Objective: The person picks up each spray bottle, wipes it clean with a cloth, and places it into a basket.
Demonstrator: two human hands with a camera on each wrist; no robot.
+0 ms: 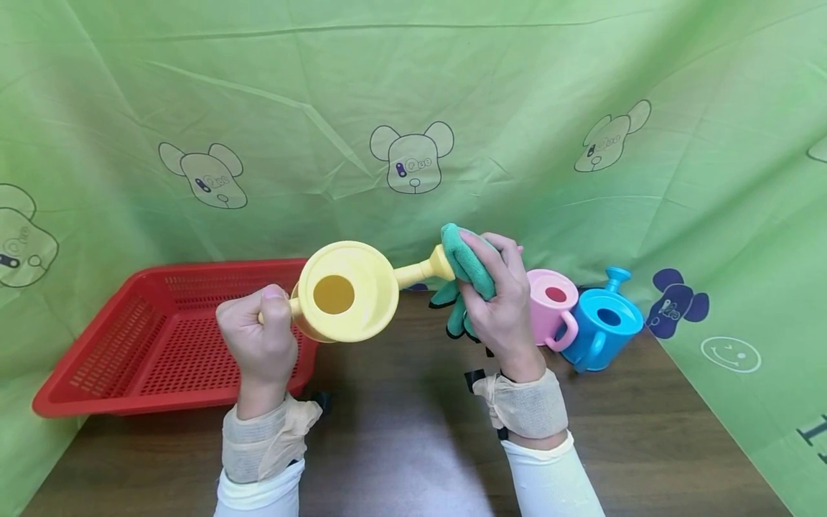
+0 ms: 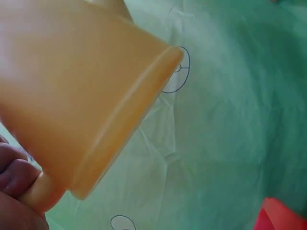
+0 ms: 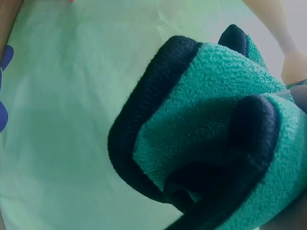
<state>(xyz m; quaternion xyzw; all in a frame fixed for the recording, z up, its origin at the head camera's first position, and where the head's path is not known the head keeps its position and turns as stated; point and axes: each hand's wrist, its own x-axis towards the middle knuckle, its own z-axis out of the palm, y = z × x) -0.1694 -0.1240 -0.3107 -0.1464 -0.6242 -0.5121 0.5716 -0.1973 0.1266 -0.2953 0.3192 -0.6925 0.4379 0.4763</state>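
Gripping the yellow watering can (image 1: pixel 349 291) by its handle in a fisted left hand (image 1: pixel 258 337) above the table's edge near the red basket (image 1: pixel 161 337), while the right hand (image 1: pixel 500 301) bunches a green cloth (image 1: pixel 468 262) around the spout tip, a hard rub could twist the can loose.

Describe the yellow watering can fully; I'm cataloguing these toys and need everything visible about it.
The yellow watering can looks like smooth, matte plastic: a round tapered body with a rimmed top and a round fill hole, a side handle and a long ribbed spout. It is held above the brown table, top tipped toward the camera, spout pointing right. The left hand grips its handle; the right hand presses a green cloth around the spout tip.
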